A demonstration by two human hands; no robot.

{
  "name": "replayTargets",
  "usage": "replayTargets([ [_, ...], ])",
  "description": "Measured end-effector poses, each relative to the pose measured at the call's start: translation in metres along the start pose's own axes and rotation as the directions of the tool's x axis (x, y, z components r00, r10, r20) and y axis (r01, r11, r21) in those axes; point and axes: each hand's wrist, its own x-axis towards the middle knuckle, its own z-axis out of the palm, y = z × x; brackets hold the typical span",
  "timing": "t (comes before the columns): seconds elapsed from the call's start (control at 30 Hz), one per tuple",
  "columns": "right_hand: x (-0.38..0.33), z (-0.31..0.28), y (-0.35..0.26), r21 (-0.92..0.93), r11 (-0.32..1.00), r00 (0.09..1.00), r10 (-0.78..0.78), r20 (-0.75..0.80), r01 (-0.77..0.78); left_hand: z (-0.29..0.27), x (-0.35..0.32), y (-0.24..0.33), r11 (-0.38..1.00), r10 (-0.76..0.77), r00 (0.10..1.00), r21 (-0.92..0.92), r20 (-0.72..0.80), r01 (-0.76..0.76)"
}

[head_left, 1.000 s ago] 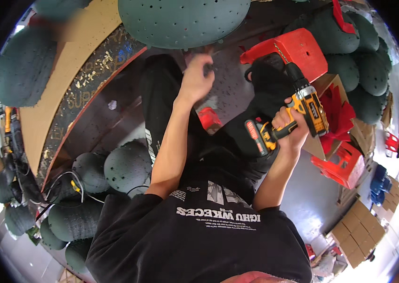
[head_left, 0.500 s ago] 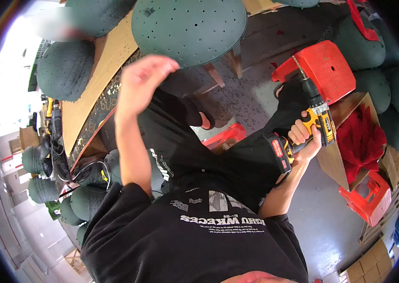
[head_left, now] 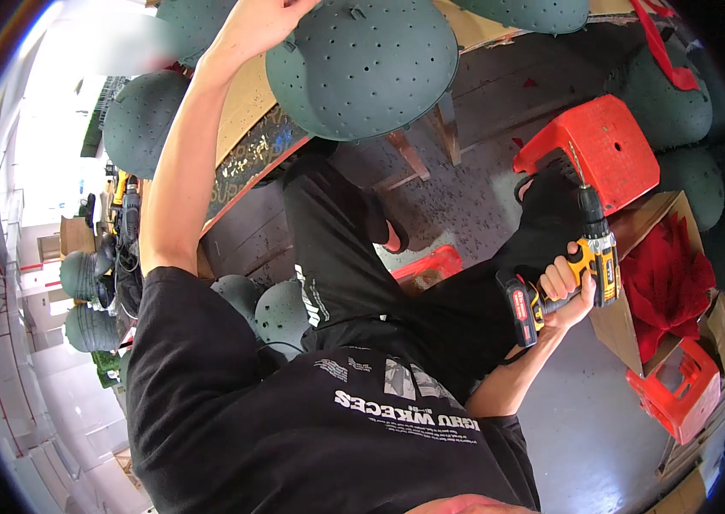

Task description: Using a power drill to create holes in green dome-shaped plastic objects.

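My right hand (head_left: 564, 291) is wrapped round the handle of a yellow and black cordless drill (head_left: 600, 257). Its long bit (head_left: 578, 163) points up toward the red stool. My left arm stretches forward, and my left hand (head_left: 264, 24) is at the picture's top edge, beside the upper left of a dark green dome (head_left: 367, 73) dotted with small holes. Most of the left fingers lie outside the picture, so their grip does not show. Whether they touch the dome, I cannot tell. The dome overhangs the near edge of the wooden worktop (head_left: 247, 107).
A red plastic stool (head_left: 615, 141) stands right of my legs, near a cardboard box (head_left: 624, 321) of red material (head_left: 667, 278). Another red stool (head_left: 680, 390) is below it. More green domes (head_left: 146, 120) sit at the left, and others (head_left: 667, 94) are piled at the far right.
My left hand has moved forward and up to the top edge, beside the dome. The drill stays in my right hand. The whole view has shifted slightly.
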Motion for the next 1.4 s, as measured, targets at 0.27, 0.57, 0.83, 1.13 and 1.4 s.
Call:
replayTargets([
  [0.27, -0.005, -0.007, -0.009, 0.073, 0.997, 0.998, 0.011, 0.064, -0.015, 0.007, 0.0, -0.029, 0.981, 0.091, 0.996, 0.175, -0.014, -0.088],
  [0.57, -0.005, -0.009, -0.008, 0.072, 0.997, 0.996, 0.027, 0.08, -0.033, 0.013, 0.003, -0.026, 0.973, 0.006, 0.994, 0.23, 0.11, -0.031],
  [0.83, -0.006, -0.01, -0.008, 0.059, 0.998, 0.999, 0.019, 0.046, -0.022, 0.024, 0.006, -0.047, 0.962, 0.161, 0.986, 0.217, 0.041, -0.166],
  [1.13, -0.005, -0.012, -0.01, 0.054, 0.997, 0.997, 0.049, 0.06, -0.053, 0.009, 0.002, -0.066, 0.919, 0.293, 0.954, 0.258, 0.059, -0.298],
  [1.4, -0.007, -0.009, -0.01, -0.037, 0.998, 0.996, 0.047, 0.075, -0.044, -0.01, -0.014, -0.072, 0.92, 0.284, 0.951, 0.244, 0.122, -0.306],
])
